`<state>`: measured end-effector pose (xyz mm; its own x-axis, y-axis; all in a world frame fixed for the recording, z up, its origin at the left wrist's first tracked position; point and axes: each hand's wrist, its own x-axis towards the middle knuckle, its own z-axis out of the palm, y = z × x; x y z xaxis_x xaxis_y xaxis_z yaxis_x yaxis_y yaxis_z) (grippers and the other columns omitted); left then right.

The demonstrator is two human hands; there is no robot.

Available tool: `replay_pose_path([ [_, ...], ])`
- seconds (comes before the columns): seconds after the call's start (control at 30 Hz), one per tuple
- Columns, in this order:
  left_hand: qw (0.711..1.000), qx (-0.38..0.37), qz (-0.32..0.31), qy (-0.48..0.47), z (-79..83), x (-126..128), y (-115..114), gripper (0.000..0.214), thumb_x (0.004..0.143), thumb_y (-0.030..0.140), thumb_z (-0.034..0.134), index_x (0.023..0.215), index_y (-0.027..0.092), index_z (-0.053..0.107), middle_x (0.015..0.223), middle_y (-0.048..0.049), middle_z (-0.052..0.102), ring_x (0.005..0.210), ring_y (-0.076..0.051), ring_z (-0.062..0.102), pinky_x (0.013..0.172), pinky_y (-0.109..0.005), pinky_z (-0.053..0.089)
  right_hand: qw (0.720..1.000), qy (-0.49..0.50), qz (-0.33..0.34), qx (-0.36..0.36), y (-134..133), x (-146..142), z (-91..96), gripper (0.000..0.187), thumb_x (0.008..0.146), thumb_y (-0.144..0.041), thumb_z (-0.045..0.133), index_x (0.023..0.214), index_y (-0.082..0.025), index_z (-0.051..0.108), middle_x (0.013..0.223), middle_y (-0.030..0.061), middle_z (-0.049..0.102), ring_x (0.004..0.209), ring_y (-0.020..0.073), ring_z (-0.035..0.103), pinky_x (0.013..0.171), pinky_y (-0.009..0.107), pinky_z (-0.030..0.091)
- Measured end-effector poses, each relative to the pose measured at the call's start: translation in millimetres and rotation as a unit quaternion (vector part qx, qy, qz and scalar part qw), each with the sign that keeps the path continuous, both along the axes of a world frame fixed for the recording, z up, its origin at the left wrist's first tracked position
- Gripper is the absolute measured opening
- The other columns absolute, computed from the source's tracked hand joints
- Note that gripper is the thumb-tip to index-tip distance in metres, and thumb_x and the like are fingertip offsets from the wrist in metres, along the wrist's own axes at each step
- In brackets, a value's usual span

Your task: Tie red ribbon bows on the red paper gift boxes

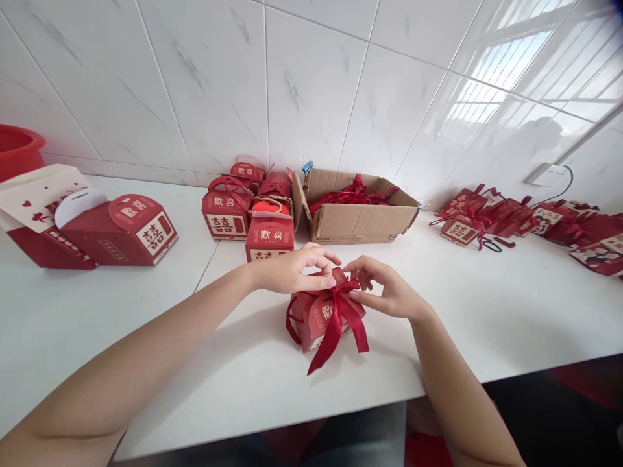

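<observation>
A small red gift box (pixel 307 318) with gold and white lettering stands on the table in front of me. A dark red satin ribbon (pixel 333 332) is tied at its top, with two tails hanging down over the front. My left hand (pixel 289 269) pinches the ribbon at the knot from the left, thumb and fingers close together. On the other side, my right hand (pixel 389 290) has its thumb and curled fingers closed on the ribbon's right part. A twisted red cord handle (pixel 291 321) hangs from the box's left side. The fingers partly cover the box top.
Behind the box, an open cardboard carton (pixel 363 224) holds red ribbons. Several red boxes (pixel 226 217) stand to its left, with larger boxes (pixel 127 233) farther left. Ribboned boxes (pixel 460 230) and black-handled scissors (pixel 491 244) lie at right. A tiled wall (pixel 311 84) bounds the white table (pixel 228 395).
</observation>
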<state>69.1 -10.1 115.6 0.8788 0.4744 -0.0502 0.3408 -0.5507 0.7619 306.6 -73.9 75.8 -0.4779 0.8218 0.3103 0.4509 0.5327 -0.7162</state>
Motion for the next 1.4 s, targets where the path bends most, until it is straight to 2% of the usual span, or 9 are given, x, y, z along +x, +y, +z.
replay_pose_path([
  [0.07, 1.0, 0.019, -0.001, -0.002, 0.7, 0, 0, 0.024, 0.089, 0.043, 0.054, 0.083, 0.022, 0.062, 0.137, -0.0005, 0.046, 0.132, -0.023, 0.031, 0.108, -0.042, 0.031, 0.999, -0.002, -0.008, -0.053, 1, 1, 0.0, 0.022, 0.086, -0.036, 0.061, 0.098, -0.018, 0.058, 0.076, -0.0007, 0.055, 0.062, 0.0092, 0.044, 0.058, 0.024, 0.039],
  [0.23, 0.999, 0.031, 0.006, 0.004, 2.9, -1, -1, 0.024, 0.089, 0.044, 0.052, 0.087, 0.024, 0.065, 0.138, -0.0006, 0.046, 0.132, -0.023, 0.032, 0.107, -0.04, 0.033, 0.987, 0.026, -0.057, -0.149, 2, -2, -2.9, 0.041, 0.088, -0.055, 0.05, 0.073, -0.017, 0.048, 0.063, -0.0033, 0.043, 0.056, 0.0081, 0.035, 0.05, 0.022, 0.029],
  [0.3, 0.999, 0.028, 0.014, 0.009, 3.5, -1, -1, 0.025, 0.09, 0.045, 0.051, 0.087, 0.023, 0.064, 0.139, -0.001, 0.046, 0.131, -0.023, 0.033, 0.106, -0.04, 0.034, 0.983, 0.008, -0.041, -0.179, 3, -1, -3.1, 0.047, 0.089, -0.058, 0.045, 0.066, -0.017, 0.044, 0.06, -0.0036, 0.041, 0.055, 0.008, 0.033, 0.05, 0.023, 0.028],
  [0.43, 1.0, 0.022, 0.013, 0.015, 1.2, -2, 0, 0.028, 0.092, 0.045, 0.047, 0.09, 0.023, 0.065, 0.14, -0.0003, 0.044, 0.131, -0.022, 0.033, 0.104, -0.037, 0.036, 0.975, 0.014, 0.025, -0.221, 2, -1, -1.0, 0.046, 0.091, -0.055, 0.044, 0.066, -0.016, 0.046, 0.06, -0.0017, 0.05, 0.054, 0.0081, 0.035, 0.051, 0.023, 0.03],
  [0.6, 0.999, 0.037, -0.005, 0.01, -4.4, 0, 2, 0.035, 0.095, 0.048, 0.041, 0.097, 0.024, 0.066, 0.137, -0.0011, 0.046, 0.133, -0.021, 0.028, 0.107, -0.036, 0.033, 0.969, 0.065, 0.026, -0.235, -1, -6, 0.7, 0.042, 0.09, -0.05, 0.049, 0.065, -0.016, 0.046, 0.057, -0.0019, 0.053, 0.052, 0.0071, 0.033, 0.05, 0.023, 0.028],
  [0.77, 0.999, 0.038, 0.012, 0.02, -3.3, 1, 2, 0.039, 0.093, 0.055, 0.039, 0.1, 0.026, 0.065, 0.137, -0.0012, 0.045, 0.133, -0.021, 0.027, 0.101, -0.034, 0.038, 0.968, 0.085, 0.014, -0.235, -1, -7, 0.8, 0.044, 0.089, -0.048, 0.053, 0.06, -0.015, 0.048, 0.053, -0.0043, 0.046, 0.049, 0.0057, 0.03, 0.047, 0.022, 0.026],
  [1.0, 0.996, 0.087, 0.027, 0.012, -4.2, 2, 0, 0.036, 0.089, 0.052, 0.049, 0.076, 0.019, 0.057, 0.129, -0.0037, 0.05, 0.128, -0.023, 0.033, 0.1, -0.037, 0.038, 0.967, 0.084, 0.022, -0.24, -1, -7, 1.1, 0.043, 0.089, -0.046, 0.053, 0.06, -0.015, 0.05, 0.053, -0.0041, 0.045, 0.049, 0.0058, 0.03, 0.047, 0.023, 0.025],
  [1.4, 0.988, 0.146, 0.034, 0.037, 5.0, 1, -8, 0.031, 0.088, 0.042, 0.053, 0.068, 0.017, 0.051, 0.124, -0.0023, 0.053, 0.12, -0.024, 0.038, 0.097, -0.039, 0.038, 0.965, 0.092, 0.039, -0.244, 1, -4, 0.7, 0.043, 0.089, -0.046, 0.053, 0.06, -0.014, 0.056, 0.052, -0.0033, 0.044, 0.048, 0.0059, 0.028, 0.046, 0.023, 0.025],
])
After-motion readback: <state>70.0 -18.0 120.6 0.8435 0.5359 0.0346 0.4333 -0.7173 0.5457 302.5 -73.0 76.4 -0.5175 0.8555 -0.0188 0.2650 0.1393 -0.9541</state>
